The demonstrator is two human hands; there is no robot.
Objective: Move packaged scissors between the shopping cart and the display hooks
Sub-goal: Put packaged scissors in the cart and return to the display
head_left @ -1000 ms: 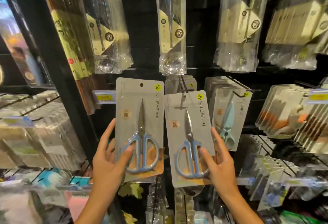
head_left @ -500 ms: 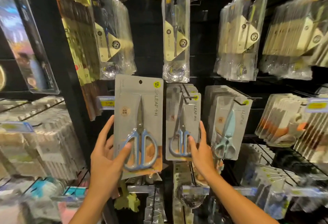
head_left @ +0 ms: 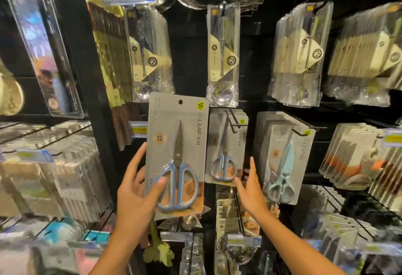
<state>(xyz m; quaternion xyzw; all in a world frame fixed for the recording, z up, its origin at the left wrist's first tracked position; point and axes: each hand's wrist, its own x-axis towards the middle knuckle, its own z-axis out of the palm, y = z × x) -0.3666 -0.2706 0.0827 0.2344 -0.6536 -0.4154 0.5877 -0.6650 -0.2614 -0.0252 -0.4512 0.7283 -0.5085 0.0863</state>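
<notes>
Two grey-carded packs of blue-handled scissors share the black display rack. Left of the hanging pack, the held pack stands upright, pinched between thumb and fingers of the left hand. Under the hanging pack's lower right corner, the right hand is spread, fingers loose, touching its edge.

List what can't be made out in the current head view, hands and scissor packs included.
- Shopping cart: not in the head view at all.
- Left hand: fingers behind the held scissors pack are hidden by the card.
- Right hand: whether it grips or just touches the hung scissors pack is unclear; the fingertips sit at its lower edge.
- Packs behind that front one: count hidden by overlap.
- Left shelf stock: motion blur, unreadable.
</notes>
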